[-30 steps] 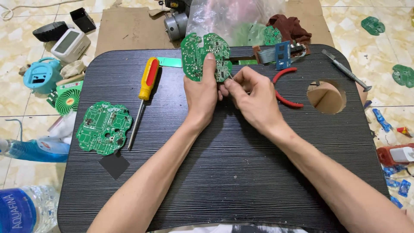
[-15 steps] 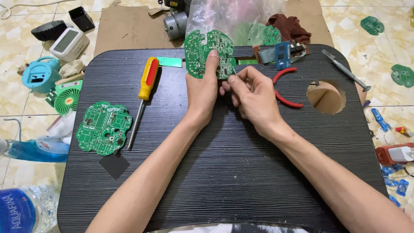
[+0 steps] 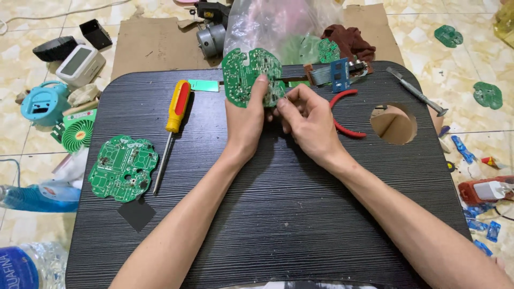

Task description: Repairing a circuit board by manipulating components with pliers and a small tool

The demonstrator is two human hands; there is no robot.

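My left hand [image 3: 245,120] holds a green round circuit board [image 3: 247,75] upright by its lower edge, thumb pressed on its face. Right beside it, my right hand [image 3: 308,120] has its fingers curled and pinching at the board's lower right edge, where a thin dark tool tip shows; what the hand grips is mostly hidden. Both hands hover over the far middle of a black ribbed lap table [image 3: 278,214]. A second green circuit board [image 3: 123,167] lies flat at the table's left.
A yellow-and-red screwdriver [image 3: 174,120] lies left of my hands; red-handled pliers [image 3: 345,115] lie to the right, near a round hole [image 3: 393,123] in the table. A blue board with ribbon cable [image 3: 334,74], a plastic bag, a motor and loose parts sit beyond and around on the tiled floor.
The circuit board has stayed upright in my left hand. My right hand's fingers have shifted slightly at the board's lower right edge. Nothing else has moved.
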